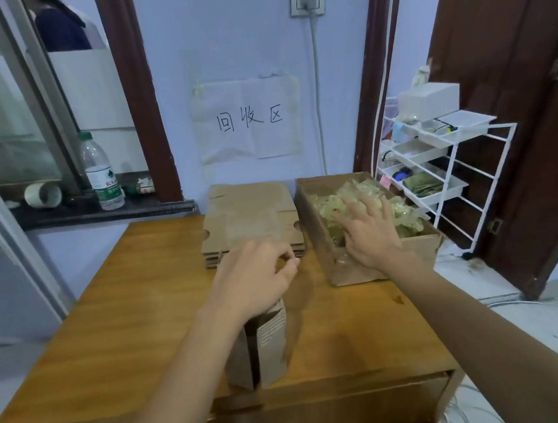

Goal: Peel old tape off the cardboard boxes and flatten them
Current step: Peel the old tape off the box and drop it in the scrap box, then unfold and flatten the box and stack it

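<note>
A small upright cardboard box (264,347) stands on the wooden table (111,332) near its front edge. My left hand (253,279) hovers just above the box with fingers loosely curled; whether it holds anything I cannot tell. A stack of flattened cardboard boxes (250,217) lies at the back of the table. To its right is an open cardboard box (395,254) filled with crumpled yellowish used tape (405,218). My right hand (369,232) lies flat with spread fingers, pressing on the tape pile inside that box.
A white wire rack (447,159) with trays stands right of the table, beside a brown door (515,83). A water bottle (101,175) and a tape roll (43,194) sit on the dark sill at left. A paper sign (247,120) hangs on the wall.
</note>
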The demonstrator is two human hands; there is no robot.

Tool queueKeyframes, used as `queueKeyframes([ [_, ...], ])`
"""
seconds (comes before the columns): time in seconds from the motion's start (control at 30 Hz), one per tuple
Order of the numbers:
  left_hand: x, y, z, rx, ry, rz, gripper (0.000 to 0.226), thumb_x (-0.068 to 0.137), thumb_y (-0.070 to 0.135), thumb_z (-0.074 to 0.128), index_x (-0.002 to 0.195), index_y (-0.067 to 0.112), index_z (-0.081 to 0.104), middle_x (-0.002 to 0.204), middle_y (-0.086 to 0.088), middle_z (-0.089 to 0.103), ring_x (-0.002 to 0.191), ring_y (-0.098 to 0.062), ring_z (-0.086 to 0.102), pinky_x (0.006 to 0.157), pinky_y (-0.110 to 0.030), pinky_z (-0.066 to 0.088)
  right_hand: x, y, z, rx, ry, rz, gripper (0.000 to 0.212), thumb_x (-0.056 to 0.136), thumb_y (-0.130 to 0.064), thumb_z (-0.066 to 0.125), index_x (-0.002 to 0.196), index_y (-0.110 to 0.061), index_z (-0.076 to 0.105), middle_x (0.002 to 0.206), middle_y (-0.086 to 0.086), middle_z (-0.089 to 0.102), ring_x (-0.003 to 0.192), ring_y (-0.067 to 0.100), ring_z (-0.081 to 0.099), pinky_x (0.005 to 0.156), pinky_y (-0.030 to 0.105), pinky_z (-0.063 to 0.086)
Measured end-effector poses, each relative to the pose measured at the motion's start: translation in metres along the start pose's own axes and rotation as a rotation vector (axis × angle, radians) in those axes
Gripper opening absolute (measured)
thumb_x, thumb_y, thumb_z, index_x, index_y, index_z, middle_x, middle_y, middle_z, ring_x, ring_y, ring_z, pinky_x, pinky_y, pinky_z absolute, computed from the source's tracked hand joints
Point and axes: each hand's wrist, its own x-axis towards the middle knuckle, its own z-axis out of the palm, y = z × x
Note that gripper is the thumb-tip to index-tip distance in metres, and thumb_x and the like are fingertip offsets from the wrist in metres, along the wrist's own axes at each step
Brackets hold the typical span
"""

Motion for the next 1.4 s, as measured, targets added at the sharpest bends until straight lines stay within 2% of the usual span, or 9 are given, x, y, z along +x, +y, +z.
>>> queueKeyframes([
  [0.2, 0.003, 0.001, 0.005, -0.052, 0.014, 0.006, 0.021, 0.103, 0.046, 0.051, 0.095, 0.035, 0.067, 0.093, 0.017, 0.059, 0.084, -0.005, 0.056, 0.074, -0.033, 0.052, -0.005, 0.005, 0.018, 0.0, 0.098, -0.029, 0.056, 0.11, -0.042, 0.014, 0.165, -0.033, 0.02, 0.174, 0.007, 0.009, 0.16, 0.038, 0.0, 0.12, 0.074, -0.006],
  [0.43, 0.0, 0.011, 0.005, -0.013, 0.11, -0.004, 0.021, 0.105, 0.037, 0.047, 0.101, 0.032, 0.068, 0.103, 0.015, 0.067, 0.093, -0.013, 0.061, 0.075, -0.037, 0.055, -0.039, -0.026, 0.013, 0.467, 0.586, 0.0, 0.038, 0.107, -0.027, 0.041, 0.134, -0.017, 0.066, 0.139, 0.004, 0.06, 0.135, 0.032, 0.049, 0.124, 0.059, 0.019],
  [0.57, -0.004, 0.01, 0.002, 0.008, 0.148, -0.034, 0.021, 0.105, 0.036, 0.047, 0.099, 0.032, 0.067, 0.1, 0.013, 0.067, 0.089, -0.014, 0.061, 0.073, -0.039, 0.056, -0.093, -0.071, 0.005, 1.043, 0.316, -0.002, 0.037, 0.108, -0.033, 0.041, 0.131, -0.021, 0.067, 0.132, -0.009, 0.063, 0.129, 0.005, 0.052, 0.111, 0.043, 0.043],
  [0.7, -0.008, 0.008, -0.004, -0.057, 0.212, -0.112, 0.02, 0.103, 0.036, 0.052, 0.097, 0.032, 0.071, 0.095, 0.017, 0.068, 0.085, -0.008, 0.061, 0.061, -0.019, 0.041, -0.134, -0.113, -0.016, 1.353, 0.029, 0.047, 0.041, 0.105, -0.055, 0.036, 0.141, -0.045, 0.053, 0.145, -0.026, 0.053, 0.137, -0.007, 0.045, 0.119, 0.036, 0.039],
  [0.8, -0.011, 0.007, -0.008, -0.236, 0.305, -0.207, 0.02, 0.098, 0.04, 0.06, 0.087, 0.032, 0.075, 0.083, 0.02, 0.071, 0.081, -0.003, 0.065, 0.068, -0.026, 0.053, -0.159, -0.14, -0.032, 1.416, -0.034, 0.028, 0.066, 0.091, -0.079, 0.046, 0.151, -0.053, 0.037, 0.154, -0.032, 0.041, 0.143, -0.008, 0.037, 0.119, 0.036, 0.037],
  [0.93, -0.014, 0.004, -0.012, -0.424, 0.46, -0.183, 0.035, 0.094, 0.047, 0.056, 0.075, 0.026, 0.076, 0.073, 0.016, 0.072, 0.074, -0.001, 0.068, 0.067, -0.036, 0.059, -0.173, -0.166, -0.043, 1.317, 0.073, 0.076, 0.092, 0.084, -0.063, 0.074, 0.16, -0.042, 0.025, 0.158, -0.031, 0.03, 0.146, -0.009, 0.029, 0.115, 0.023, 0.034],
  [1.1, -0.044, 0.009, -0.032, -0.282, 0.482, -0.194, 0.044, 0.094, 0.054, 0.052, 0.063, 0.026, 0.067, 0.058, 0.015, 0.064, 0.058, -0.004, 0.061, 0.052, -0.027, 0.045, -0.175, -0.168, -0.041, 1.219, 0.265, 0.055, 0.074, 0.09, -0.045, 0.075, 0.155, -0.025, 0.046, 0.146, -0.018, 0.054, 0.137, 0.001, 0.049, 0.107, 0.034, 0.052],
  [1.27, -0.09, -0.007, -0.017, -0.187, 0.304, -0.218, 0.01, 0.094, 0.036, 0.066, 0.095, 0.038, 0.076, 0.102, 0.029, 0.066, 0.099, 0.007, 0.056, 0.083, -0.017, 0.046, -0.182, -0.167, -0.039, 1.323, 0.232, 0.015, 0.069, 0.092, -0.035, 0.075, 0.155, -0.029, 0.045, 0.145, -0.011, 0.06, 0.132, 0.001, 0.056, 0.101, 0.032, 0.057],
  [1.4, -0.102, -0.025, -0.008, -0.354, 0.296, -0.164, 0.025, 0.092, 0.025, 0.074, 0.116, 0.031, 0.077, 0.121, 0.029, 0.061, 0.12, 0.017, 0.046, 0.098, 0.007, 0.013, -0.185, -0.165, -0.038, 1.329, 0.27, -0.018, 0.053, 0.099, -0.02, 0.064, 0.15, -0.028, 0.049, 0.13, -0.011, 0.068, 0.116, -0.005, 0.063, 0.092, 0.019, 0.056],
])
